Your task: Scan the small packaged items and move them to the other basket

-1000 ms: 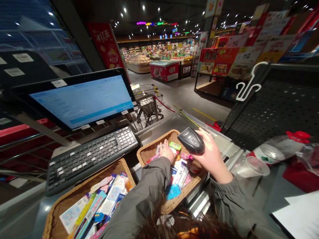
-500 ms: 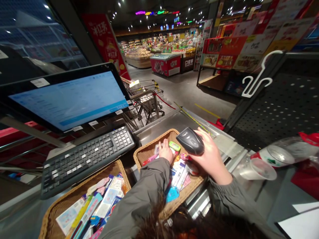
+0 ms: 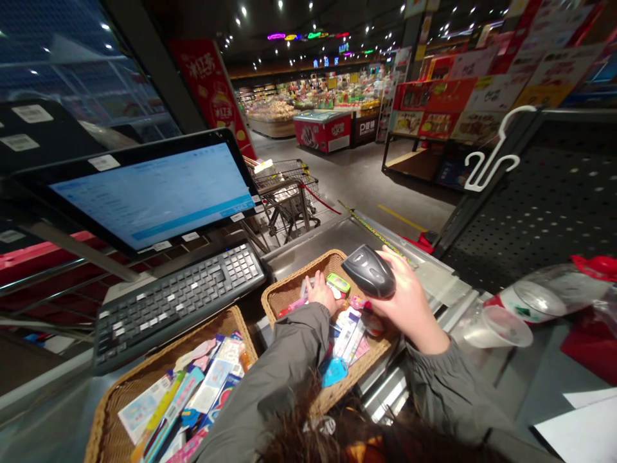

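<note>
My right hand (image 3: 409, 299) is wrapped round a black barcode scanner (image 3: 369, 271), holding it above the right wicker basket (image 3: 276, 292). Inside that basket, my left hand (image 3: 321, 294) reaches down with its fingers apart, touching the small goods at the far left corner. A green item (image 3: 338, 283) lies just right of those fingers. White boxes (image 3: 348, 334) and a blue item (image 3: 334, 372) lie nearer to me in the same basket. My left fingertips partly cover a clear pack, and what lies under the palm is hidden.
A second wicker basket (image 3: 110, 392) full of packaged goods stands at the left, below a keyboard (image 3: 183, 299) and a monitor (image 3: 154, 193). On the right are a plastic cup (image 3: 499, 328), a white hanger (image 3: 491, 157) and papers (image 3: 578, 424). Shopping carts (image 3: 289, 193) stand beyond the counter.
My view has shifted slightly, so the monitor and left basket sit a little further right in it. Both hands stay in nearly the same places over the right basket.
</note>
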Demonstrator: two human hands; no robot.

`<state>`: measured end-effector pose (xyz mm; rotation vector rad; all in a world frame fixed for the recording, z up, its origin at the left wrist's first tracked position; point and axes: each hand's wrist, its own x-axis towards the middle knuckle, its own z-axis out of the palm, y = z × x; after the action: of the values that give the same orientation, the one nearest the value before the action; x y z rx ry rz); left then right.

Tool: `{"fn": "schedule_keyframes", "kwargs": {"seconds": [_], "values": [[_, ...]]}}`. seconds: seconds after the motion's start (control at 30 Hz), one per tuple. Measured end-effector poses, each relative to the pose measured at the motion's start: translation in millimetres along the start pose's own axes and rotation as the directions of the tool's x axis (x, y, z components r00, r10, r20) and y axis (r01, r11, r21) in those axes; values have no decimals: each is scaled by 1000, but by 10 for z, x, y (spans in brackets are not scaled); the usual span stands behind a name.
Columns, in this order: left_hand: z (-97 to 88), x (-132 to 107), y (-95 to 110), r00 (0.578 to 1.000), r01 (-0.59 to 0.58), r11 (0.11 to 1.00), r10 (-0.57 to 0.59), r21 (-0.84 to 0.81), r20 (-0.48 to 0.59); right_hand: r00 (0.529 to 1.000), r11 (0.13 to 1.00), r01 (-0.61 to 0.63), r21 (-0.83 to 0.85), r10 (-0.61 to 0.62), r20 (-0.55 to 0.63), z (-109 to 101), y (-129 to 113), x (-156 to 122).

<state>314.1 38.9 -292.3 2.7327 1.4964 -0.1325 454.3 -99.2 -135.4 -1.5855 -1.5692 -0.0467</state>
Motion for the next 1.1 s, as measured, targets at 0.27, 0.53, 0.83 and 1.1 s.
{"fn": "schedule_keyframes", "kwargs": {"seconds": [0.27,0.53,0.83,1.1], "values": [[66,35,108,997,57,997,-59,-43,-47,999,999,45,16,-45,1,-43,-50,-17],[-199,12,61,995,73,992,-66,-102,71,1000,999,26,18,-26,3,-32,-24,-6],[-1076,-258,-435,954,-299,947,292,-114,-75,999,999,36,-19,-36,-1,-37,-97,-57],[-1967,-937,-1089,797,-398,914,387,79,-463,987,987,161,-6,-161,10,29,-508,-48]]}}
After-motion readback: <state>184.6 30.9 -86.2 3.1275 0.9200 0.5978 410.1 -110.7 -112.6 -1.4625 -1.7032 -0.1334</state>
